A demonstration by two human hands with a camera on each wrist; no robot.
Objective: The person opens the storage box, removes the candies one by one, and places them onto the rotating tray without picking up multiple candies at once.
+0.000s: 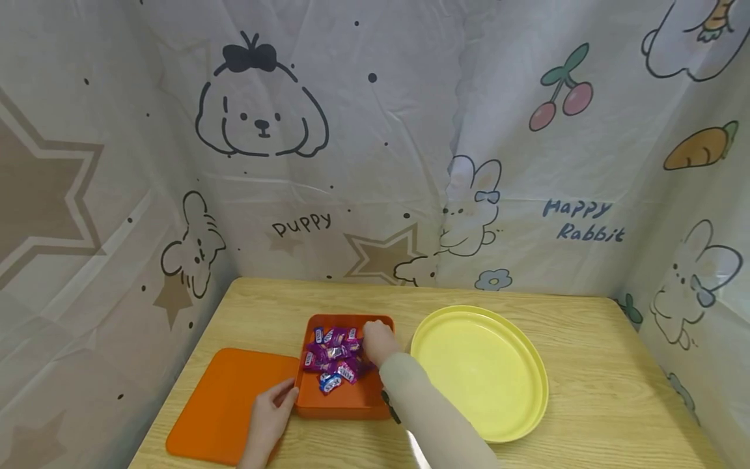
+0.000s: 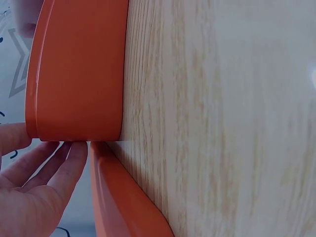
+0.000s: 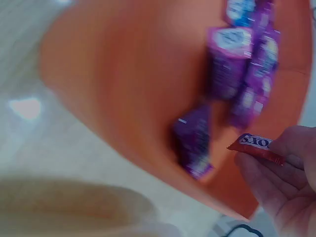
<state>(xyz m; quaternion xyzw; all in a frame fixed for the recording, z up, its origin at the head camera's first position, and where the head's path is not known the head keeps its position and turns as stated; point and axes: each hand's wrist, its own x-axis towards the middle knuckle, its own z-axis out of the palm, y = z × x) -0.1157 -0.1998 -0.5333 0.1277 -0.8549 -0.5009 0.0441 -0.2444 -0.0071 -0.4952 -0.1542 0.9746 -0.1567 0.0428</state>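
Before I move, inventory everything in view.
backdrop: one, printed white, at the back
table: one, pale wood, before backdrop
box: one, orange, on table
wrapped candies: ten-plus, mostly purple, in box
red candy: one, red, over box
lid: one, orange, left of box
plate: one, yellow, right of box
wrist device: one, dark, right wrist
sleeve: one, pale, right arm
left hand: one, bare, touching box
right hand: one, bare, red candy in grip

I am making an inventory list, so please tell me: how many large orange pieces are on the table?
2: the orange box with wrapped candies inside, which the left hand touches, and the flat orange lid, lying to the box's left. No other seems hidden.
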